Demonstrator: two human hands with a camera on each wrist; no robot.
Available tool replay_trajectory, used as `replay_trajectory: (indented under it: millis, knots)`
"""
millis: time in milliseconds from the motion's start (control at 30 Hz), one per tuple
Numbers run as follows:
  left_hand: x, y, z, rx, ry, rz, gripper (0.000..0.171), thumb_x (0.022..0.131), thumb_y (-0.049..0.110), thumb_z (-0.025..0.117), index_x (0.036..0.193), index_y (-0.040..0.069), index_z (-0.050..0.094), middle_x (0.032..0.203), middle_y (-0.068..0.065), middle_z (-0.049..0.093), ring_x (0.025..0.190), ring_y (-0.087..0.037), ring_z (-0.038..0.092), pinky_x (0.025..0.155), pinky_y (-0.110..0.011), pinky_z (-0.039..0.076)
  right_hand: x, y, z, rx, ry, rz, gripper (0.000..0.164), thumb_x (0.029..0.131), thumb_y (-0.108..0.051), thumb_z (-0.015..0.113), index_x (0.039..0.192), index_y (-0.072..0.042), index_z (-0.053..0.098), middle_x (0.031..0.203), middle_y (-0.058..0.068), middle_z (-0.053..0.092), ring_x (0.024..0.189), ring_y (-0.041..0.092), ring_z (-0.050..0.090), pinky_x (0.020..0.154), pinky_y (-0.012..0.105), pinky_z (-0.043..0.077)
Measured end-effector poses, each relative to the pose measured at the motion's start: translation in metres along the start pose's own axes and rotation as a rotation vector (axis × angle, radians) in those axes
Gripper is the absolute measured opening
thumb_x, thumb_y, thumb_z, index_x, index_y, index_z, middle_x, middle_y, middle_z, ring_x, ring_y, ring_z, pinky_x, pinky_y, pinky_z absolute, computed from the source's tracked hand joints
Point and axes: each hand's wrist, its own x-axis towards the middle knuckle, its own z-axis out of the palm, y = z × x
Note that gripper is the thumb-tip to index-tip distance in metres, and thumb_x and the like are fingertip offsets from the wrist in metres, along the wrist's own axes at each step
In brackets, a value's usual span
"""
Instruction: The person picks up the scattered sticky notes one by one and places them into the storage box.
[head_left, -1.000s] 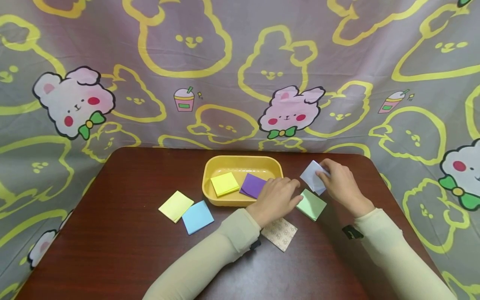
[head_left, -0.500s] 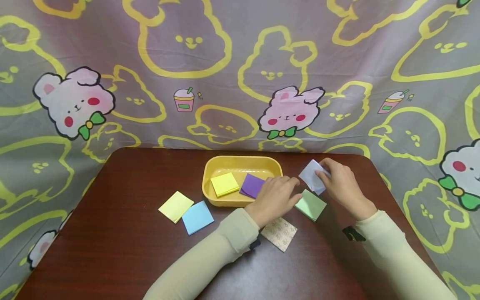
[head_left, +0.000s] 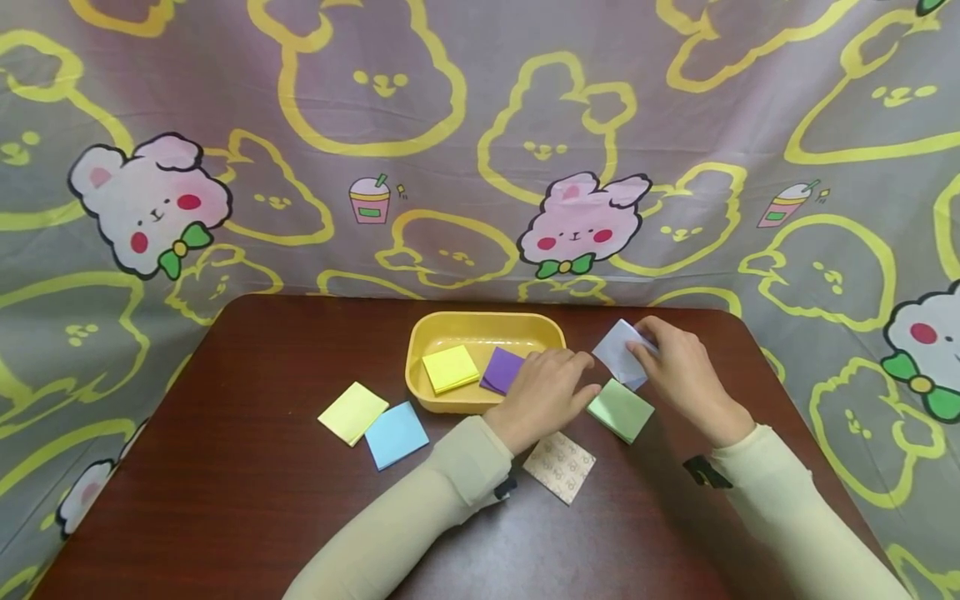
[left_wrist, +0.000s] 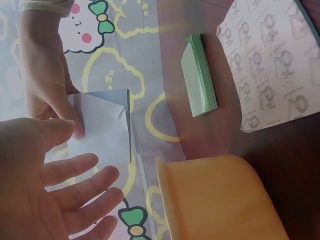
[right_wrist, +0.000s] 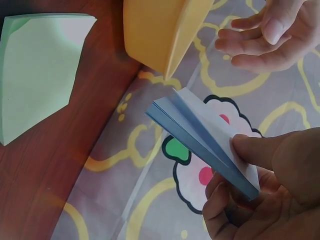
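My right hand [head_left: 686,375] pinches a pale blue sticky note pad [head_left: 619,353] above the table's back right, thumb on one face and fingers behind. In the right wrist view its top sheet stands apart from the thicker blue stack [right_wrist: 200,152]. My left hand [head_left: 543,400] hovers by the front right of the yellow tray [head_left: 450,406], its relaxed fingers holding nothing. Inside the tray lie a bright yellow pad [head_left: 450,368] and a purple pad [head_left: 501,369], the latter partly hidden by the left hand. A light green pad [head_left: 621,412] lies below the held one.
A patterned beige pad [head_left: 560,468] rests in front of the left wrist. Left of the tray, a pale yellow pad [head_left: 352,413] and a light blue pad [head_left: 396,436] touch or slightly overlap on the dark brown table [head_left: 247,483]. A printed curtain [head_left: 450,108] hangs behind.
The pale blue pad in my right hand has shifted slightly left. My left hand has drawn back a little to the left. The other pads and the tray stay put.
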Motion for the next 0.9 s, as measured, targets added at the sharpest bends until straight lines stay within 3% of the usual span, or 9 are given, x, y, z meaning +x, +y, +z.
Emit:
replay_trajectory:
  millis: [500,900]
  knots:
    - [-0.002,-0.007,-0.003,0.012,0.015,0.002,0.038,0.092,0.042,0.053,0.117,0.015,0.062,0.102,0.002,0.067,0.095,-0.017,0.060,0.083,-0.032,0.043,-0.001,-0.007,0.001,0.016,0.013,-0.018,0.015,0.085,-0.012,0.066,0.094,-0.001,0.062,0.079,0.011,0.065,0.063,0.021,0.055,0.057,0.039,0.044]
    - [-0.005,-0.015,-0.006,-0.019,-0.001,-0.027,0.041,0.093,0.042,0.052,0.120,0.013,0.061,0.112,0.000,0.066,0.102,-0.018,0.059,0.087,-0.033,0.043,-0.001,-0.018,0.003,0.037,-0.025,0.006,0.017,0.085,-0.013,0.065,0.097,-0.002,0.062,0.081,0.011,0.065,0.064,0.020,0.055,0.057,0.038,0.046]
